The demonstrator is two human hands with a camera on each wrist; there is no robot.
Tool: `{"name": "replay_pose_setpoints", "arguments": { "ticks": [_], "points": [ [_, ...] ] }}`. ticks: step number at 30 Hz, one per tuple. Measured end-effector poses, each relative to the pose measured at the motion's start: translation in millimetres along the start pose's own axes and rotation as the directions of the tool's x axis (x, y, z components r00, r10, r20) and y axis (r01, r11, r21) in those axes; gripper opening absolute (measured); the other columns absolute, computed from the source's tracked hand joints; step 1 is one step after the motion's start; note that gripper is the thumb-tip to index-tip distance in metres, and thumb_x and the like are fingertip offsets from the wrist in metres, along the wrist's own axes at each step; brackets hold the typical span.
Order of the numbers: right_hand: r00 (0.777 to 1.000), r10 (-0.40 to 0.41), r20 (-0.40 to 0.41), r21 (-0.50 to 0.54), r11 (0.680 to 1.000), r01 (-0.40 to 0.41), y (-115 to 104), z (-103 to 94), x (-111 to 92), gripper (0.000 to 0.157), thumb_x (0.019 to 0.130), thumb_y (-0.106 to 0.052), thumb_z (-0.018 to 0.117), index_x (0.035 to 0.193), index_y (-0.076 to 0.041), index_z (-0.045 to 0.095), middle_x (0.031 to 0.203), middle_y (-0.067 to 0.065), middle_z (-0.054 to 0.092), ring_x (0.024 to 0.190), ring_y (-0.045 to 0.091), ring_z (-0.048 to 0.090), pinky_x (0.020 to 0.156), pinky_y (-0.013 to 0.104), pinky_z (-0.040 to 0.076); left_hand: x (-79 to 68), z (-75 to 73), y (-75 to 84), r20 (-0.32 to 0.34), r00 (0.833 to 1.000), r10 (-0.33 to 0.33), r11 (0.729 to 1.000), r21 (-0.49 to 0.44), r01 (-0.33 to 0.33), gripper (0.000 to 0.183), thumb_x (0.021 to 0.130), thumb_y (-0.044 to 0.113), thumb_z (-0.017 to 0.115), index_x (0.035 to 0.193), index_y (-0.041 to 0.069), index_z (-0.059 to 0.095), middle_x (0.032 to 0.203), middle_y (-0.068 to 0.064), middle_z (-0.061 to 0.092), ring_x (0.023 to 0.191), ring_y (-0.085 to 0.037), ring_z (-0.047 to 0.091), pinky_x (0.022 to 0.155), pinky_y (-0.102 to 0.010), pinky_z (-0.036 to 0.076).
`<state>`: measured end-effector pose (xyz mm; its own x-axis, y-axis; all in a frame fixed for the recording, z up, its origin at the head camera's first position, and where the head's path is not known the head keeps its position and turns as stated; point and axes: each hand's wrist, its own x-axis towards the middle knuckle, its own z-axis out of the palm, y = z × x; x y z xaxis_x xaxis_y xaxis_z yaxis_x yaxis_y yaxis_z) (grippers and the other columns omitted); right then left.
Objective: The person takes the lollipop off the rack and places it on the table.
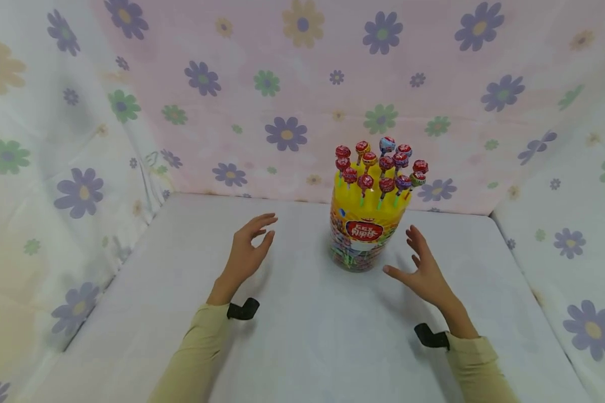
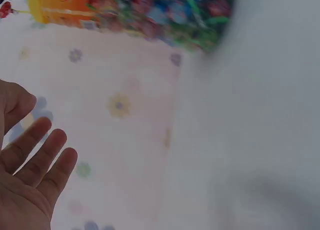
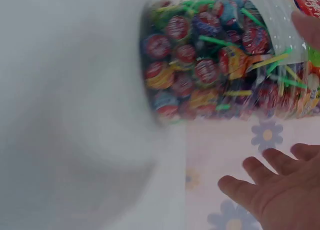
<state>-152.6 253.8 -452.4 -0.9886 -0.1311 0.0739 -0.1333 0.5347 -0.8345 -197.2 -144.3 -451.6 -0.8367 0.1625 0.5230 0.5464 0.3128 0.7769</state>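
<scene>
A clear tub of lollipops (image 1: pixel 365 246) with a yellow lid stands upright on the white table. Wrapped lollipops (image 1: pixel 385 184) stick up from the lid on their sticks. My right hand (image 1: pixel 425 277) is just right of the tub, thumb and fingers spread apart, not touching it in the head view. Farther off to the left, my left hand (image 1: pixel 247 249) hovers over the table with fingers loosely bent and nothing in them. Many more lollipops (image 3: pixel 205 70) show through the tub's wall in the right wrist view.
The white table (image 1: pixel 302 336) stretches beneath both arms. Flower-patterned cloth (image 1: pixel 302 101) closes off the back and both sides, with the tub near the back cloth. A black bent piece is worn at each wrist.
</scene>
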Motion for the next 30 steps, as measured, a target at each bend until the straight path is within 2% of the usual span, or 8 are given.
{"name": "replay_pose_setpoints", "arguments": {
  "ticks": [5, 8, 12, 15, 20, 25, 30],
  "points": [
    [0.991, -0.11, -0.075, 0.094, 0.989, 0.117, -14.9, 3.6, 32.9, 0.118, 0.081, -0.011, 0.086, 0.165, -0.02, 0.003, 0.17, 0.014, 0.015, 0.154, 0.044, 0.018, 0.116, 0.074, 0.021, 48.2, 14.2, 21.4, -0.023, 1.0, 0.008, 0.981, -0.191, -0.013, 0.029, 0.098, -0.002, 0.062, 0.127, -0.004, 0.066, 0.125, -0.023, 0.067, 0.114, -0.034, 0.065, 0.098, -0.043, 0.056],
    [0.981, -0.172, -0.091, 0.146, 0.972, 0.184, -20.8, 7.5, 47.9, 0.117, 0.077, -0.005, 0.088, 0.163, -0.023, 0.011, 0.165, 0.013, 0.026, 0.152, 0.041, 0.024, 0.115, 0.076, 0.02, 72.0, 25.0, 37.0, -0.015, 1.0, 0.024, 0.974, -0.226, -0.027, 0.029, 0.099, 0.0, 0.063, 0.127, -0.004, 0.066, 0.124, -0.025, 0.067, 0.111, -0.033, 0.067, 0.098, -0.036, 0.057],
    [0.972, -0.212, -0.104, 0.204, 0.952, 0.23, -23.4, 12.7, 61.0, 0.11, 0.074, 0.001, 0.089, 0.157, -0.021, 0.02, 0.152, 0.012, 0.041, 0.142, 0.035, 0.04, 0.116, 0.068, 0.031, 94.8, 40.4, 55.4, -0.006, 0.999, 0.039, 0.97, -0.239, -0.039, 0.029, 0.099, 0.001, 0.063, 0.128, -0.004, 0.065, 0.123, -0.023, 0.068, 0.111, -0.03, 0.067, 0.098, -0.038, 0.057],
    [0.967, -0.223, -0.122, 0.233, 0.941, 0.247, -22.3, 15.6, 66.1, 0.108, 0.073, 0.002, 0.089, 0.154, -0.021, 0.022, 0.147, 0.009, 0.046, 0.135, 0.026, 0.048, 0.115, 0.058, 0.04, 106.4, 51.0, 64.9, -0.008, 0.999, 0.044, 0.967, -0.25, -0.045, 0.03, 0.1, 0.001, 0.062, 0.129, -0.004, 0.064, 0.123, -0.021, 0.068, 0.112, -0.029, 0.067, 0.099, -0.04, 0.057],
    [0.962, -0.238, -0.136, 0.235, 0.935, 0.265, -18.5, 17.6, 68.2, 0.107, 0.073, 0.001, 0.09, 0.153, -0.026, 0.025, 0.144, 0.002, 0.049, 0.13, 0.014, 0.052, 0.113, 0.047, 0.045, 121.2, 66.2, 72.8, -0.032, 0.998, 0.047, 0.952, -0.3, -0.054, 0.031, 0.099, -0.003, 0.061, 0.129, -0.006, 0.062, 0.123, -0.023, 0.068, 0.113, -0.031, 0.067, 0.098, -0.036, 0.057],
    [0.957, -0.254, -0.141, 0.244, 0.928, 0.282, -16.8, 17.5, 71.0, 0.106, 0.073, 0.002, 0.089, 0.153, -0.027, 0.026, 0.142, 0.001, 0.05, 0.127, 0.013, 0.053, 0.109, 0.031, 0.048, 132.7, 77.3, 78.1, -0.053, 0.996, 0.068, 0.94, -0.332, -0.082, 0.033, 0.097, -0.005, 0.063, 0.13, -0.009, 0.061, 0.123, -0.025, 0.067, 0.112, -0.033, 0.067, 0.096, -0.035, 0.058],
    [0.96, -0.24, -0.144, 0.239, 0.933, 0.269, -18.0, 16.4, 72.3, 0.105, 0.074, 0.002, 0.089, 0.152, -0.026, 0.026, 0.142, 0.001, 0.05, 0.127, 0.013, 0.053, 0.109, 0.032, 0.048, 138.4, 86.0, 80.4, -0.068, 0.994, 0.085, 0.944, -0.314, -0.102, 0.036, 0.094, -0.008, 0.063, 0.13, -0.008, 0.061, 0.123, -0.024, 0.067, 0.108, -0.032, 0.068, 0.095, -0.038, 0.059]
  ]
}}
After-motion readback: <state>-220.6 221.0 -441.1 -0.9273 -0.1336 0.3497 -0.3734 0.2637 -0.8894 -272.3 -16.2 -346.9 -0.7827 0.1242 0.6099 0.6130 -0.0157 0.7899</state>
